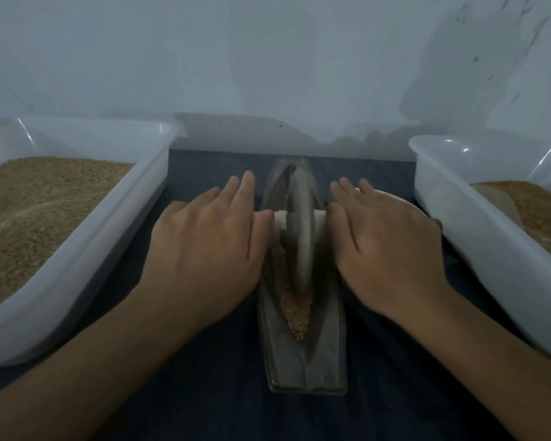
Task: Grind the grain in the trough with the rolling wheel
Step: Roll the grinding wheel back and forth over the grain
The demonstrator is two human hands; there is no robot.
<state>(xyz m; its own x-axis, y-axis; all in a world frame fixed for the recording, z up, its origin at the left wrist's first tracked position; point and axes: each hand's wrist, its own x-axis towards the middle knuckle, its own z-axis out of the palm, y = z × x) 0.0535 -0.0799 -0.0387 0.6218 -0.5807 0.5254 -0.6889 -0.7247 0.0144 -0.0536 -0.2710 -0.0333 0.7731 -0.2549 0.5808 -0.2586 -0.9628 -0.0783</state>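
Note:
A long grey boat-shaped trough lies lengthwise in the middle of the dark cloth. Brown grain fills its groove at the near end. The grey rolling wheel stands upright in the groove around the trough's middle, with a pale axle handle sticking out on both sides. My left hand lies flat with straight fingers on the left end of the axle. On the right end, my right hand presses with its fingers straight too. Both handle ends are mostly hidden under my palms.
A white plastic tub holding brown grain sits at the left. A second white tub with brown grain stands at the right. A pale wall rises just behind the trough. Dark cloth covers the surface.

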